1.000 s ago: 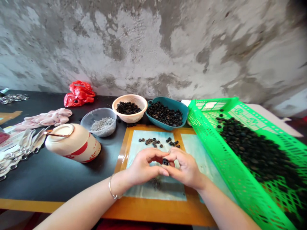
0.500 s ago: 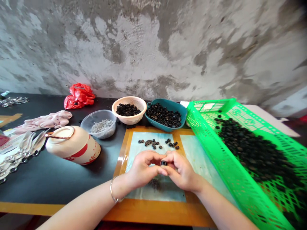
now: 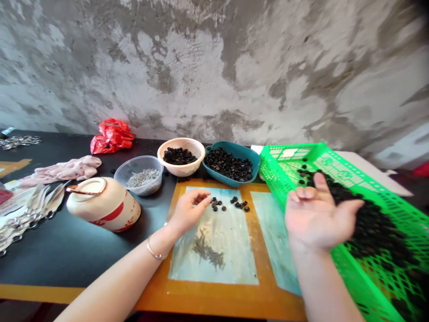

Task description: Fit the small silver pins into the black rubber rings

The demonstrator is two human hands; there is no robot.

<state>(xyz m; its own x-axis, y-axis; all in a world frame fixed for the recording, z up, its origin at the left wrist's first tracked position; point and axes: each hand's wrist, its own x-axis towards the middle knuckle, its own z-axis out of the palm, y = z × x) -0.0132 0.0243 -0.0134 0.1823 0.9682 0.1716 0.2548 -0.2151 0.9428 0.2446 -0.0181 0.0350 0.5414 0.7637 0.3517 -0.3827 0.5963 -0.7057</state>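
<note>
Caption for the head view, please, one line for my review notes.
Left hand near black rings on a mat; open right hand over a green basket of more rings.

A crumpled red plastic bag (image 3: 111, 137) and a wrinkled pink cloth (image 3: 63, 166) lie on the black worktop (image 3: 80, 264) near a cream ceramic jar (image 3: 105, 205) tipped on its side, with linked metal rings (image 3: 20, 141) at far left, below a stained concrete wall (image 3: 214, 67)

Patchy grey concrete wall (image 3: 187, 76) right in front of me, stained and blotchy, behind a black table (image 3: 43, 255) with an orange strip (image 3: 40, 294) along its near edge. White ledge (image 3: 378, 174) off to my right. Soft, even light.
</note>
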